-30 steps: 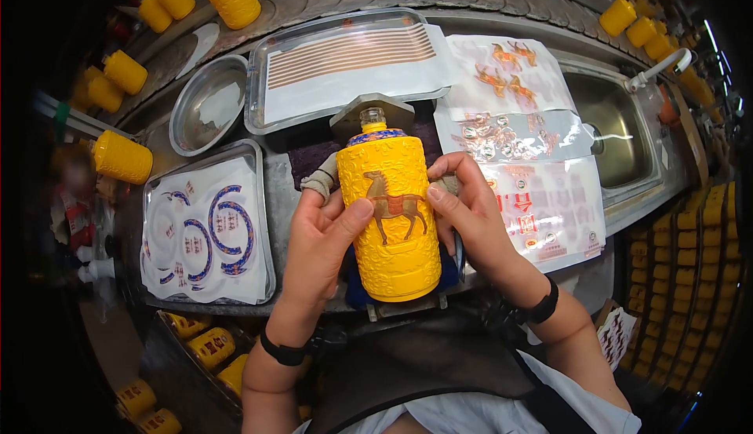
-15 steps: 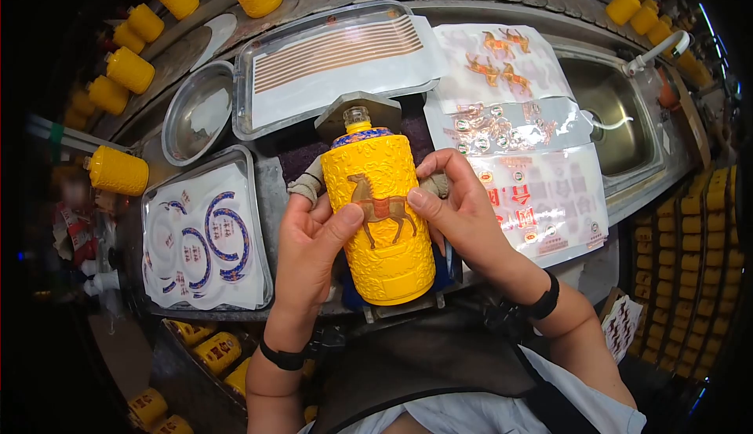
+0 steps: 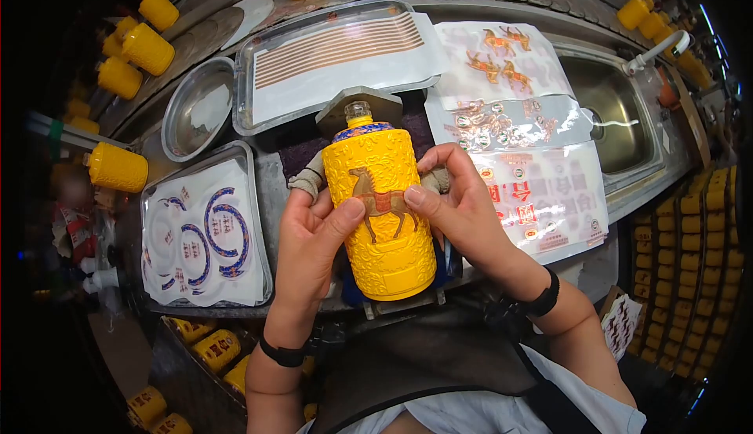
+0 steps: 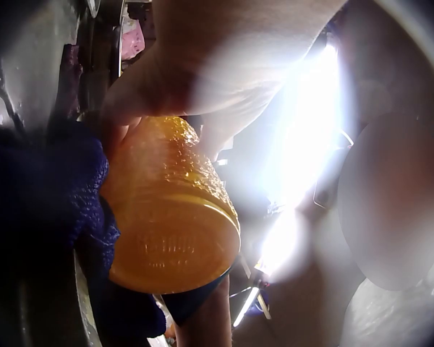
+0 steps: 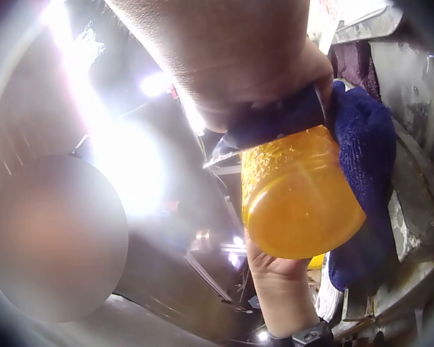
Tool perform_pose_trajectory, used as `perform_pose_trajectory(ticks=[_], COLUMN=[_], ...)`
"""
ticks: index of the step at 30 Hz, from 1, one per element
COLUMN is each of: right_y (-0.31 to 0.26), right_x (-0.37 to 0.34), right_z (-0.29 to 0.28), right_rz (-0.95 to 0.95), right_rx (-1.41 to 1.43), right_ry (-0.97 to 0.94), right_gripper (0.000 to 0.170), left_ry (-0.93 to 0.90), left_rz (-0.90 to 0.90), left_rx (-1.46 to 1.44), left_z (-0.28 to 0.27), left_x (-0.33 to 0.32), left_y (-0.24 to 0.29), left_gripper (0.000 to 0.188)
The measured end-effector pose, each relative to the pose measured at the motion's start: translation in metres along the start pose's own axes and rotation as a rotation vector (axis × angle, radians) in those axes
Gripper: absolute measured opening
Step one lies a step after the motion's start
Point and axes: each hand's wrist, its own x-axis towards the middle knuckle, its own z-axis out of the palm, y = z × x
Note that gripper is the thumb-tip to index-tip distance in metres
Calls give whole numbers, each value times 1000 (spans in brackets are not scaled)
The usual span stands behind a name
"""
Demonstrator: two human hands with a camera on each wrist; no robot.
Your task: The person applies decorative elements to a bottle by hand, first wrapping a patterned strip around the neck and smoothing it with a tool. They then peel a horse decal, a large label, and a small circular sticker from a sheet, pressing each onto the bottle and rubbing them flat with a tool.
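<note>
A yellow embossed bottle [image 3: 376, 265] with a clear glass neck and a blue patterned collar leans back, neck away from me, over a dark blue cloth [image 5: 365, 137]. On its front is a brown horse decal [image 3: 384, 205] with a red saddle. My left hand [image 3: 310, 230] grips the bottle's left side, thumb on the horse's chest. From the right, my right hand [image 3: 467, 210] grips it too, thumb near the horse's rump. Greyish cloth wraps cover a finger of each hand. A dark blue flat blade [image 5: 275, 129] sits under the right hand in the right wrist view.
A metal tray with a striped sheet [image 3: 337, 57] lies behind the bottle. Decal sheets [image 3: 541, 191] spread to the right, beside a sink [image 3: 608, 120]. On the left are a tray of curved blue decals [image 3: 208, 238] and a metal bowl [image 3: 196, 112]. Yellow bottles [image 3: 149, 49] line a conveyor.
In the head view the bottle and both hands have shifted slightly left, grip and thumbs much the same. Bottles on the conveyor behind have moved to the right.
</note>
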Motion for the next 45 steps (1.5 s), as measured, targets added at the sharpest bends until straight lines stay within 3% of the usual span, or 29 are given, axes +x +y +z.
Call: perform_pose_trajectory(ticks=[15, 18, 21, 23, 24, 27, 28, 31, 33, 34, 37, 40, 43, 45], right_y=[-6, -16, -10, -24, -27, -42, -49, -73, -75, -82, -79, -90, -93, -88], right_x=[-2, -2, 0, 1, 0, -12, -13, -15, -9, -2, 32, 65, 42, 42], right_z=[1, -10, -32, -45, -51, -47, -39, 9, 9, 23, 37, 31, 42, 39], right_rz=[72, 250, 255, 441, 442, 324, 204, -124, -313, -387, -667, -825, -672, -750], right_rx=[-32, -96, 256, 500, 560, 174, 107, -288, -755, -884, -1111, -1199, -1063, -1190], right_ry=[23, 16, 167, 327, 291, 276, 234, 199, -105, -202, -291, -188, -463, -350], right_gripper=[34, 25, 24, 27, 21, 24, 35, 34, 36, 28, 26, 26, 26, 29], left_ry=[-13, -9, -25, -40, -43, -66, -72, -82, -85, -86, -78, -78, -86, -86], left_rz=[-9, -26, -46, -42, -32, -31, -30, -27, -21, -17, -13, -6, 3, 32], left_rx=[-2, -6, -28, -15, 6, -1, -13, -17, -17, -21, -23, -15, -25, -15], left_z=[-3, -4, -4, -5, -5, -6, -5, -6, -7, -7, -4, -5, -8, -9], left_x=[1, 1, -3, -6, -8, -10, -10, -9, -9, -10, -10, -11, -10, -9], left_y=[-1, -1, 0, 0, -1, -3, -2, -2, -2, -2, 0, -4, -2, -8], left_gripper=[65, 67, 72, 76, 77, 80, 80, 80, 80, 80, 80, 79, 79, 80])
